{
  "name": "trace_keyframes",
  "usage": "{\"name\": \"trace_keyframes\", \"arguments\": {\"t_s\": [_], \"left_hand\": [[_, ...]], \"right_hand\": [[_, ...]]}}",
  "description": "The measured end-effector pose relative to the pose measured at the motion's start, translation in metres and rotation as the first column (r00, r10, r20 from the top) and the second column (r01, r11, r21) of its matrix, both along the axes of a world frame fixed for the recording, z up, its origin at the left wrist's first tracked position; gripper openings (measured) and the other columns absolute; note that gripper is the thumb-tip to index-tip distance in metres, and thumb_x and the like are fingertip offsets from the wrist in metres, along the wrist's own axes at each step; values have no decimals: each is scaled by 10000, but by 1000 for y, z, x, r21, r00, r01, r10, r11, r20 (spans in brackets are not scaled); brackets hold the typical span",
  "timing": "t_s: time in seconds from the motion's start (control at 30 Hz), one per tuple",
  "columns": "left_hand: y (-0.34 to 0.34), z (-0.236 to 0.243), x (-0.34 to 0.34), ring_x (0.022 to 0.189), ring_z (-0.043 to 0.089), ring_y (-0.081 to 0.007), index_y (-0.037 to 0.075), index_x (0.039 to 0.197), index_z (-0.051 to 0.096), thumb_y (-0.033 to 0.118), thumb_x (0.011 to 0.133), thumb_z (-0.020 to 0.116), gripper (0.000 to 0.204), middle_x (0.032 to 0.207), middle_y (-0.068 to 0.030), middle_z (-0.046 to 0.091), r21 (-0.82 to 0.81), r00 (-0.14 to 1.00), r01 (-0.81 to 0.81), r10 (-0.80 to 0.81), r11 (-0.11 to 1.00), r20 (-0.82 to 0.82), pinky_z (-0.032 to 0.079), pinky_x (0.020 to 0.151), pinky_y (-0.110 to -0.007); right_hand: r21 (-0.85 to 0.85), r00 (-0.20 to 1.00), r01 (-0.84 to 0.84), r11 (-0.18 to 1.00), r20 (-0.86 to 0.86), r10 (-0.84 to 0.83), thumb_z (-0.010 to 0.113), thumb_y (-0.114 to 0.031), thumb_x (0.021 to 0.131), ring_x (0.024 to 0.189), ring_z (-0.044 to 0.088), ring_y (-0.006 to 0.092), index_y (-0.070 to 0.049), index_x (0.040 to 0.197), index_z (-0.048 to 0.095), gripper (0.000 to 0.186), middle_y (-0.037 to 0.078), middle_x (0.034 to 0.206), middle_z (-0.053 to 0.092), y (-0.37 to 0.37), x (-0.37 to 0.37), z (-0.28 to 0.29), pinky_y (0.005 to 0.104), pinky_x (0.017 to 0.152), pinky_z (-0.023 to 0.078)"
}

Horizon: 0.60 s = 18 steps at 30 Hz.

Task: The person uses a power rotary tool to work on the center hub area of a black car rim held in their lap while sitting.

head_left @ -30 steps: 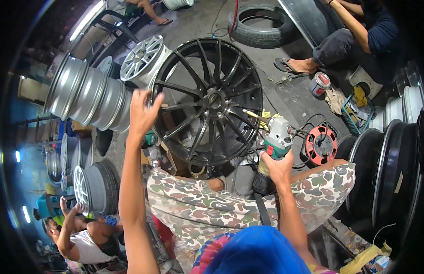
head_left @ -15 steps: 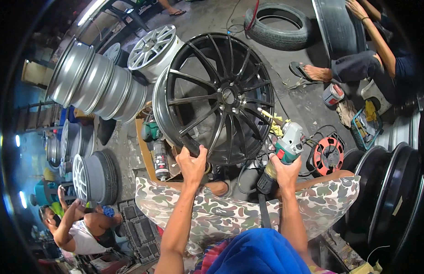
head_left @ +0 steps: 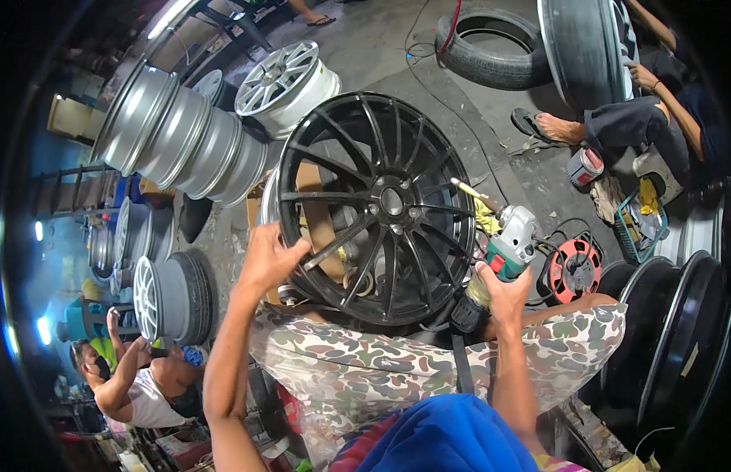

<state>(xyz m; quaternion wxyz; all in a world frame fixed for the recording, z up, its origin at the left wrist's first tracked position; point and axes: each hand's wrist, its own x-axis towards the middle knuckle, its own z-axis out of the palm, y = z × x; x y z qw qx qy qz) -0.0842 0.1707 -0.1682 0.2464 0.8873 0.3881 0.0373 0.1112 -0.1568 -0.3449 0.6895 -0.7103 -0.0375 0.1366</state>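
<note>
A black multi-spoke alloy wheel (head_left: 381, 189) stands tilted in front of my knees, its spoked face toward me. My left hand (head_left: 272, 256) is closed on its left edge, thumb over the rim lip beside a spoke. My right hand (head_left: 503, 289) is wrapped round a green and silver angle grinder (head_left: 513, 242), held upright just right of the wheel. The grinder's lower end is close to the wheel's lower right edge. Between the spokes, parts of a cardboard box (head_left: 314, 200) show behind the wheel.
Silver wheels (head_left: 184, 138) lie stacked at the left, with a white wheel (head_left: 279, 82) behind. An orange cable reel (head_left: 574, 270) and a basket (head_left: 640, 224) sit right. Dark rims (head_left: 664, 330) line the lower right. A co-worker's foot (head_left: 560, 128) and a tyre (head_left: 495, 51) are farther off.
The wheel has tipped and come nearer my lap, covering the box and tools at its lower left. My left hand has shifted left and up along the rim. The grinder stays in my right hand.
</note>
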Motion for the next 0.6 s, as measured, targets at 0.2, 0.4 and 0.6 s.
{"name": "trace_keyframes", "arguments": {"t_s": [0.2,0.4,0.6], "left_hand": [[40,23,47,544,643,-117,-71,819,679,242,884,750,328,582,-88,611,-27,989,146,-146,989,-25,514,519,-332],[76,37,84,761,705,-338,-24,953,708,391,877,787,429,795,-197,703,285,929,323,-245,903,-278,540,747,-457],[85,1,114,785,690,-397,11,1200,677,334,876,773,467,911,-224,720,441,981,105,-166,891,103,533,762,-485]], "right_hand": [[19,1000,-15,1000,-10,15,925,-144,791,984,687,193,27,1263,633,580,104,1128,725,1,2,9,355,928,555],[-128,998,-54,990,21,57,938,-180,783,1027,689,215,29,1292,611,641,126,1174,716,-4,0,15,364,945,550],[-256,981,-130,958,106,162,948,-193,738,1116,685,266,0,1456,433,905,192,1232,693,1,-14,25,396,1006,533]]}}
